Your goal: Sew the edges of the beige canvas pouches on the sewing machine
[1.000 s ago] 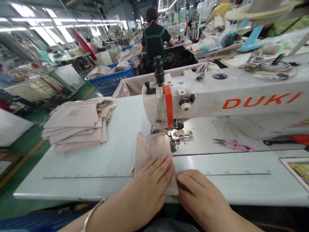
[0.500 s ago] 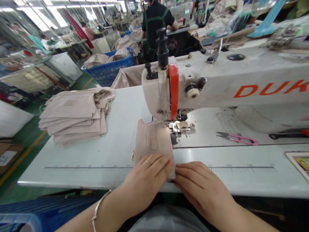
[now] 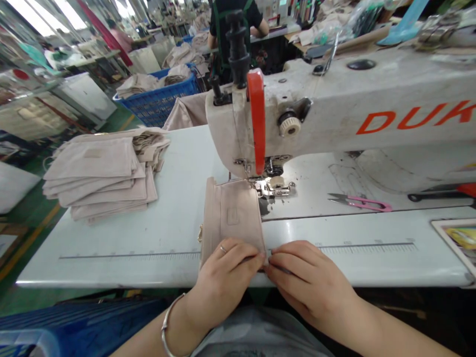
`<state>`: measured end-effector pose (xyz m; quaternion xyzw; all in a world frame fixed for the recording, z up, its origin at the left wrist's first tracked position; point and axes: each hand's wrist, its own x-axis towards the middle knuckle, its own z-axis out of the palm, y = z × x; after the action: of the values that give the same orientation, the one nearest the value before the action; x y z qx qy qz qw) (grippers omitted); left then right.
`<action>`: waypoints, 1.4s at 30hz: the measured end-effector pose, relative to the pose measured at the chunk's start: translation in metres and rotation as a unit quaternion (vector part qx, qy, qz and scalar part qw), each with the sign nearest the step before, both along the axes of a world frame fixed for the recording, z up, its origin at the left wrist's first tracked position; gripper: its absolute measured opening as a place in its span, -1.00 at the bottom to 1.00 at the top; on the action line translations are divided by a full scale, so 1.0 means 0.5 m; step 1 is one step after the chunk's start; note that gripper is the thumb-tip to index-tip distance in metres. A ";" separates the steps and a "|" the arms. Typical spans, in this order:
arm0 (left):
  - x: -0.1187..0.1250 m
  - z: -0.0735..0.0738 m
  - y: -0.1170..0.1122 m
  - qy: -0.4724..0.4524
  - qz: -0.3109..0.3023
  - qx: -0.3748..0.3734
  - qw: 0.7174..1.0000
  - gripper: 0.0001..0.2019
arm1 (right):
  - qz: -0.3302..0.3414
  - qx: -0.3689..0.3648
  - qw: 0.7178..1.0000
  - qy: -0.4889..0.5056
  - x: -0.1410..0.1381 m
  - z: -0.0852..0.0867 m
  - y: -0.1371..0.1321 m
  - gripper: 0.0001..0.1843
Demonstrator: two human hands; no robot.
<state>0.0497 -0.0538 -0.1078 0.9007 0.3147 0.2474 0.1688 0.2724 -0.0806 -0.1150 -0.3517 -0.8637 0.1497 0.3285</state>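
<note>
A beige bag piece (image 3: 240,208) with a small stitched rectangle lies flat on the sewing table, its far right edge at the presser foot (image 3: 275,187) of the sewing machine (image 3: 238,124). A small gold metal fitting (image 3: 200,233) pokes out at its left side. Across the piece's near end rests my left hand (image 3: 225,277), thumb and fingers closed on the near right corner. My right hand (image 3: 308,277) is just right of that corner, fingertips pinched together at the edge; what lies between them is mostly hidden.
A stack of beige pieces (image 3: 100,173) sits at the table's left. Pink thread snips (image 3: 360,202) and a dark-handled tool (image 3: 439,195) lie right of the needle. A blue basket (image 3: 159,101) of cloth and a person (image 3: 219,39) are beyond. Another blue basket (image 3: 82,322) is at lower left.
My left fingers have drawn from lying flat on the piece into a pinch at its near corner. The right fingertips have closed at the same edge. The view has shifted slightly.
</note>
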 end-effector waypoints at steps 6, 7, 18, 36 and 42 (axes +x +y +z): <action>0.004 0.009 0.010 -0.023 0.002 -0.069 0.997 -0.76 | 0.009 -0.021 1.000 0.016 0.010 0.000 -0.008 -0.76; 0.004 0.009 0.010 -0.027 0.010 -0.079 0.996 -0.77 | 0.008 -0.022 0.999 0.022 0.011 0.000 -0.008 -0.76; -0.001 0.021 0.005 0.035 -0.017 -0.038 0.999 -0.85 | -0.018 -0.019 1.000 0.005 0.000 0.004 -0.008 -0.72; -0.023 0.026 0.095 0.087 -0.097 0.038 0.991 -0.82 | -0.012 0.036 0.998 -0.049 -0.010 0.025 0.051 -0.68; -0.018 0.018 0.134 0.102 -0.109 0.067 0.987 -0.82 | -0.011 0.006 0.998 -0.067 -0.007 0.015 0.075 -0.63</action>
<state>0.0406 0.0130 -0.0989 0.9593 0.2130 0.1553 0.1011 0.2691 -0.0429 -0.1073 -0.3684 -0.8808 0.1167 0.2735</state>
